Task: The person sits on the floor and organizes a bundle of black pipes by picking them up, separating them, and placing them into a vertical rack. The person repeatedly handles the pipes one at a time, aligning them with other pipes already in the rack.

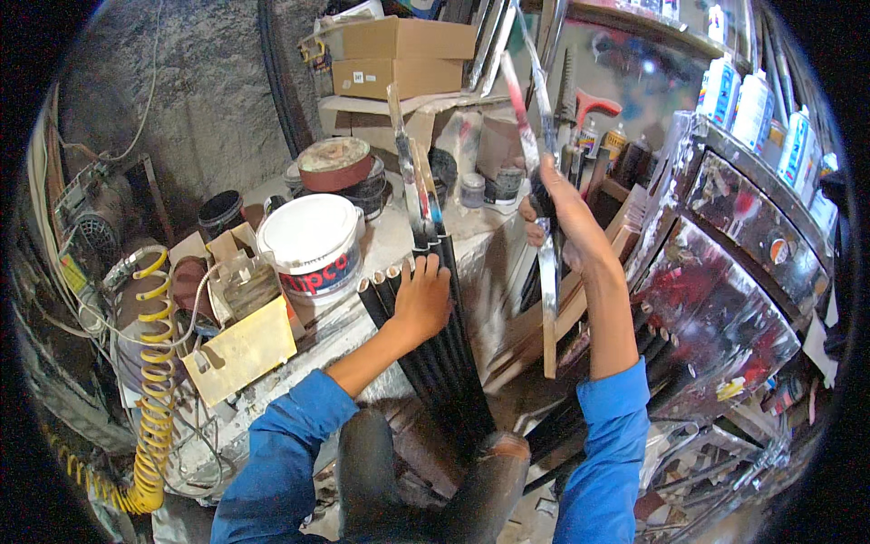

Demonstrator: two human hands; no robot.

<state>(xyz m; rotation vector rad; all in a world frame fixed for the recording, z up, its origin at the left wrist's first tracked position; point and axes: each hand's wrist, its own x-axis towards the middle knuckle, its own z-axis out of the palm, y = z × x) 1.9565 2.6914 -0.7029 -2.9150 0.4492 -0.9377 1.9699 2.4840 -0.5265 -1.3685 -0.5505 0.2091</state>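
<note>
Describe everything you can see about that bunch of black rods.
The black rods are long, slim and smooth-looking, lying side by side in a slanting bundle. Several upper ends are pale and round, perhaps wood. It runs from right of the white bucket down toward the knees; the lower ends are unclear. The left hand lies across it near the top.

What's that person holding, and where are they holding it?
The right hand grips paint-smeared strips partway along. The left hand lies over black rods near their upper ends; a firm grip can't be told.
</note>
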